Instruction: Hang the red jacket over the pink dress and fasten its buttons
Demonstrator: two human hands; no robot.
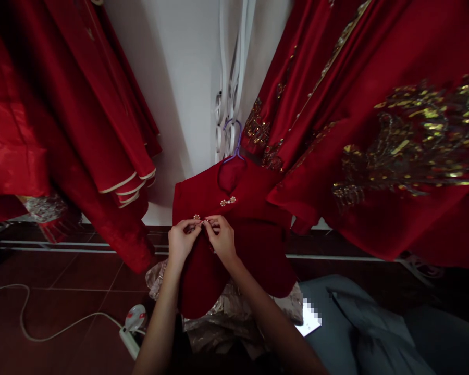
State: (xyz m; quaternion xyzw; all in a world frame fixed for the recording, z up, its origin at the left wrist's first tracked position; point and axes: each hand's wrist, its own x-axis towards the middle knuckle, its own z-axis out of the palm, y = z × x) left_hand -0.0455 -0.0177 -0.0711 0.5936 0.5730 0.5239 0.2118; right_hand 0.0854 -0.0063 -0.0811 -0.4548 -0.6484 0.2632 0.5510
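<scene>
- One upper gold-pearl flower clasp [228, 201] joined, red cloth garment [254, 245].
- Left hand [181, 240], right hand [222, 238]: fingertips pinched together, seemingly on lower gold flower clasp [196, 217]; likely unfinished.

Both bare hands are pinching side by side, their fingertips pointing toward each other.
The left hand [183, 238] is turning its back upward, with thumb and forefinger closing at the tips; whether they are touching the opposite fingertips is hard to tell. The right hand [222, 237] is mirroring that pose, its thumb and forefinger pinching while its other fingers are curling behind. The left forearm [158, 323] is rising steeply from the lower edge of the view, and the right forearm [269, 312] is slanting in from the lower right. Both forearms are showing bare, standing well apart low down and converging toward the wrists.
</scene>
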